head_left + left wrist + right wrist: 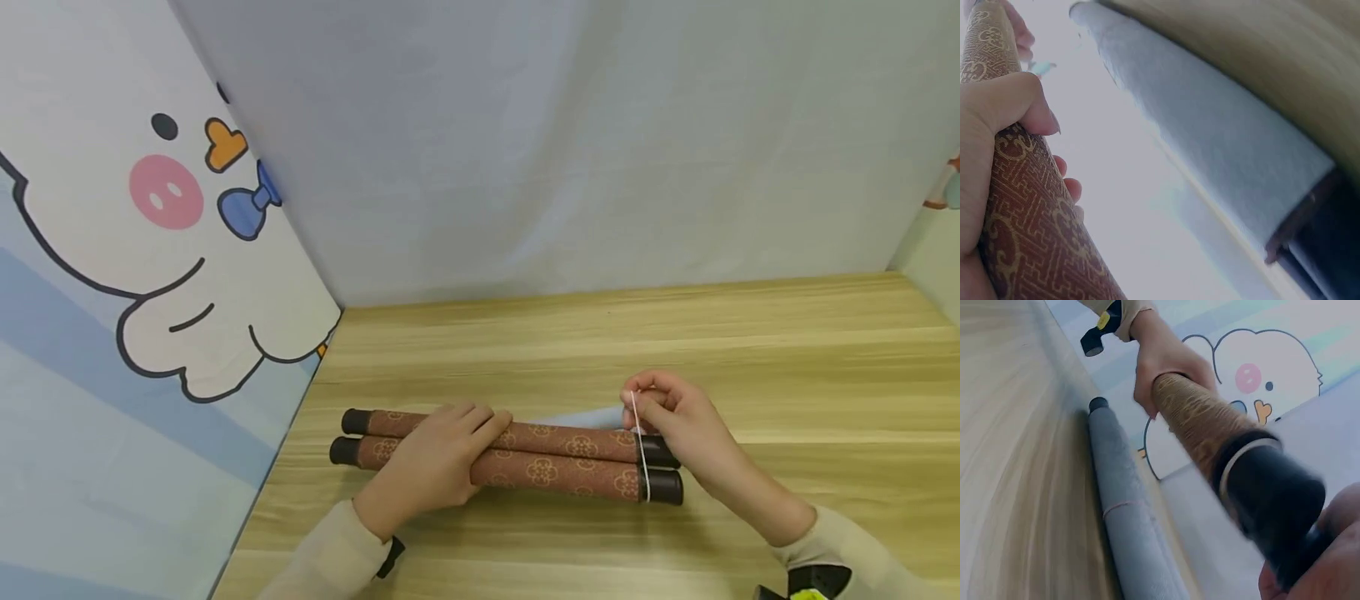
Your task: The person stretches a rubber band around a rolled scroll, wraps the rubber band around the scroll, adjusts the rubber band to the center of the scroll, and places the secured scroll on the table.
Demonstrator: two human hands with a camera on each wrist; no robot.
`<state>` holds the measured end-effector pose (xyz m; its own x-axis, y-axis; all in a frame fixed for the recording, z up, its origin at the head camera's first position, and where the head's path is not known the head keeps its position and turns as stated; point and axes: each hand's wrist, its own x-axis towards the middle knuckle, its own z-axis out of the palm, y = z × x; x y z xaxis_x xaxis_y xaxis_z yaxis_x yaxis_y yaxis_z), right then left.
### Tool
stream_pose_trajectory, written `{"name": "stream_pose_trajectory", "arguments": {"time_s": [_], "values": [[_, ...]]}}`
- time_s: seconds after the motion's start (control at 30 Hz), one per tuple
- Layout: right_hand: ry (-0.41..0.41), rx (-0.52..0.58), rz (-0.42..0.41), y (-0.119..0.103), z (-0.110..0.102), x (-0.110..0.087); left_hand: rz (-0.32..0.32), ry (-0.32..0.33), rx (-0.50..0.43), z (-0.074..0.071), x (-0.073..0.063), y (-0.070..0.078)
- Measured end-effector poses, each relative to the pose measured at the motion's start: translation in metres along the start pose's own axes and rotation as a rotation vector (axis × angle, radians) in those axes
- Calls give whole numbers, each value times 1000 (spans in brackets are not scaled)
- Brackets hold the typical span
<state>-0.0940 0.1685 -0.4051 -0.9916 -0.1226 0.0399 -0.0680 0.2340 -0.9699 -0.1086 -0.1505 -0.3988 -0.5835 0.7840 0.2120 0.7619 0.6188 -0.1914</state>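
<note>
Two brown scrolls (540,472) with gold flower patterns and black end knobs lie side by side, seen across the middle of the head view. My left hand (438,458) grips both from above, left of their middle, its thumb wrapped over the patterned cloth (1029,169) in the left wrist view. At their right ends, my right hand (686,421) pinches a thin white elastic band (641,450) that stretches taut across both scrolls beside the black knobs (666,487). In the right wrist view the band circles the black knob (1275,487).
Behind the scrolls a pale grey-blue roll (581,418) lies on the wooden table (525,350); a thin band (1119,507) goes round it. A white curtain (600,167) hangs at the back, and a cartoon-printed panel (90,350) stands at the left.
</note>
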Motion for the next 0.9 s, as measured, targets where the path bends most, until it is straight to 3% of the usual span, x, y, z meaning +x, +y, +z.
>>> {"name": "stream_pose_trajectory", "arguments": {"time_s": [0.13,0.3,0.37,0.47,0.6,0.67,0.9], "values": [[-212,-4,11,-3,1,4,35,-7,4,-1,1,5],[-515,-91,-150,-4,2,9,51,-33,-4,0,1,8],[-598,-103,-200,-4,3,10,38,-37,-18,0,0,8],[-677,-76,-205,-3,4,12,15,-18,-31,1,0,8],[-716,-57,-200,0,4,14,7,7,-27,3,1,9],[-693,-75,-213,0,1,15,-2,5,-28,3,2,9],[-339,-145,-290,-7,-22,14,-103,-14,27,4,1,5]]}}
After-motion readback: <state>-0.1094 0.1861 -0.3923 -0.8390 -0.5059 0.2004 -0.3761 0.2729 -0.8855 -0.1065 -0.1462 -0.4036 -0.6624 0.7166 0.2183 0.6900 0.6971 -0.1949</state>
